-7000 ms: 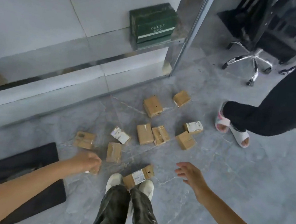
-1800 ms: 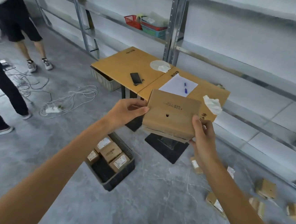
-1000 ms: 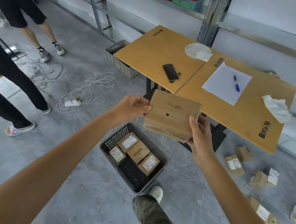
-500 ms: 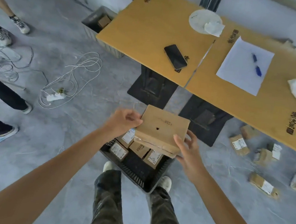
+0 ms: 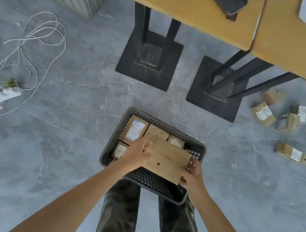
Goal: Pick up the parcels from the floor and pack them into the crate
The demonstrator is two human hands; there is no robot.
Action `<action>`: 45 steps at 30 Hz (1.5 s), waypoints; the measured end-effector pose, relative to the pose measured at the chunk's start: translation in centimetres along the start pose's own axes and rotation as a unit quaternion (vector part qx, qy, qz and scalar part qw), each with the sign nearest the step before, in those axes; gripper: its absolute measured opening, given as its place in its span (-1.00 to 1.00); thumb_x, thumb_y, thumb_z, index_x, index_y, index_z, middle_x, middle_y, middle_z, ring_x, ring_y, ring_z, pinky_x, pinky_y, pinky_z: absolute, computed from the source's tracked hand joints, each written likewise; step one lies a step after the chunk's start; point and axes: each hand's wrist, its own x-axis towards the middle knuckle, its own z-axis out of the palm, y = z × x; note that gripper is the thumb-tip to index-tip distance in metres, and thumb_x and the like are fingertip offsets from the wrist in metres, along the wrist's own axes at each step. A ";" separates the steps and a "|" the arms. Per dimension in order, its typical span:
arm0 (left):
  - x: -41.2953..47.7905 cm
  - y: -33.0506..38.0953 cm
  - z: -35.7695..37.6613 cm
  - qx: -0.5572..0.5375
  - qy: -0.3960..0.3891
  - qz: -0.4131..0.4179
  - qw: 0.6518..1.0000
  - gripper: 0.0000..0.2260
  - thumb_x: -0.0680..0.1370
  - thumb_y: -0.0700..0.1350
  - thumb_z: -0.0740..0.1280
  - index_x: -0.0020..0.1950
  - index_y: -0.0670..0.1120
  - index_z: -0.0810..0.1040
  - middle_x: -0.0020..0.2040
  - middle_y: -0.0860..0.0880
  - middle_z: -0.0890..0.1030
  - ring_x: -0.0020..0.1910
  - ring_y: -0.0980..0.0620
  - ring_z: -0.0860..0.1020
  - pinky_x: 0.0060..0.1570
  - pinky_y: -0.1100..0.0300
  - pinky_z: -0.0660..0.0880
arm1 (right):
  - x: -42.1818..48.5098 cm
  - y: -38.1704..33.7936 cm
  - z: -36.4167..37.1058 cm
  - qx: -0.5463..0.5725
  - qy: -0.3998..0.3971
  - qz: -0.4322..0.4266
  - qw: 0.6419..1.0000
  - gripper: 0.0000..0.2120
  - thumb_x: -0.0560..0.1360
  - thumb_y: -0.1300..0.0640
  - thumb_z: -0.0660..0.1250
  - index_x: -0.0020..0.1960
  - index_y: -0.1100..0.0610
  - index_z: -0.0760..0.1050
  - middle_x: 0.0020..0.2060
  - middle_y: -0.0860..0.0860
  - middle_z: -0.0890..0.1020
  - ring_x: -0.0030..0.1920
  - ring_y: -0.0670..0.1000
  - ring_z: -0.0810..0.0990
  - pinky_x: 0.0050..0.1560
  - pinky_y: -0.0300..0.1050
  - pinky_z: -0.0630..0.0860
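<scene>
Floor (image 5: pixel 71 145): loose parcels (image 5: pixel 263 115) remain.
Flat parcel (image 5: pixel 166 158): lowered to your crate (image 5: pixel 153 183); nearly packed.
Left grip (image 5: pixel 137 155), right grip (image 5: pixel 192 173): both holding it.

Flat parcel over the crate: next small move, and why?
Probably lower the flat parcel straight down into the near half of the crate, then let go. The left hand and right hand grip its opposite edges above the crate; small parcels fill the far end, while the near mesh floor shows bare, so that looks free.
</scene>
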 end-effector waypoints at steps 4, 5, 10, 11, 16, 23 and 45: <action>5.5 -8.8 5.3 -0.016 -0.011 -0.038 0.999 -0.45 0.52 -0.22 0.22 0.50 -0.04 0.15 0.15 -0.06 0.44 0.02 0.08 0.46 -0.10 0.39 0.41 | 8.3 7.5 3.9 -0.048 0.012 0.029 0.998 -0.49 0.48 0.25 0.32 0.35 0.04 0.22 0.21 0.02 0.48 0.22 0.09 0.50 0.21 0.22 0.50; 6.8 -10.6 6.8 -0.024 -0.016 -0.038 0.999 -0.46 0.53 -0.22 0.20 0.49 -0.03 0.14 0.24 -0.07 0.42 0.15 0.03 0.43 0.05 0.31 0.42 | 10.1 9.2 4.8 -0.060 0.015 0.036 0.997 -0.45 0.48 0.19 0.34 0.38 0.04 0.19 0.22 0.02 0.47 0.22 0.09 0.49 0.23 0.21 0.48; 13.3 -18.2 13.4 0.016 -0.059 -0.086 0.994 -0.37 0.57 -0.19 0.16 0.54 0.03 -0.10 0.47 -0.10 0.18 0.25 -0.10 0.43 0.13 0.11 0.45 | 18.6 17.1 7.4 -0.050 0.024 0.111 0.992 -0.42 0.51 0.24 0.30 0.43 0.05 0.12 0.23 0.12 0.47 0.16 0.12 0.51 0.19 0.12 0.49; 14.6 -19.7 14.3 0.035 -0.070 -0.116 0.990 -0.35 0.57 -0.18 0.17 0.54 0.03 -0.14 0.47 -0.12 0.19 0.21 -0.12 0.47 0.13 0.05 0.50 | 20.0 18.4 7.7 -0.048 0.019 0.134 0.990 -0.45 0.52 0.29 0.25 0.43 0.04 0.14 0.24 0.13 0.48 0.14 0.12 0.51 0.17 0.10 0.49; 18.3 -25.8 17.6 0.178 -0.087 -0.117 0.973 -0.45 0.54 -0.19 0.25 0.49 -0.05 0.11 0.47 -0.09 0.21 0.17 -0.07 0.50 0.08 0.06 0.53 | 24.8 23.7 9.5 -0.096 -0.025 0.216 0.971 -0.40 0.55 0.27 0.16 0.52 -0.04 0.06 0.34 0.09 0.41 0.24 0.13 0.42 0.24 0.12 0.36; 19.6 -29.2 20.1 0.421 -0.130 -0.026 0.898 -0.39 0.50 -0.23 0.26 0.51 0.00 0.12 0.54 -0.08 0.01 0.50 -0.13 0.07 0.43 -0.11 0.12 | 29.9 24.1 9.3 -0.174 -0.116 0.224 0.952 -0.37 0.56 0.34 0.15 0.54 0.03 0.04 0.46 0.09 0.25 0.41 0.15 0.29 0.34 0.19 0.28; 1.4 -1.2 1.6 0.248 0.094 0.104 0.959 -0.76 0.61 -0.08 0.10 0.21 -0.01 0.47 0.05 0.00 0.56 0.01 0.03 0.54 -0.04 0.16 0.51 | 4.5 -4.0 5.8 -0.198 -0.067 -0.115 0.971 -0.80 0.61 0.16 0.10 0.06 0.01 0.48 -0.03 -0.06 0.61 0.08 0.00 0.60 -0.08 -0.24 0.45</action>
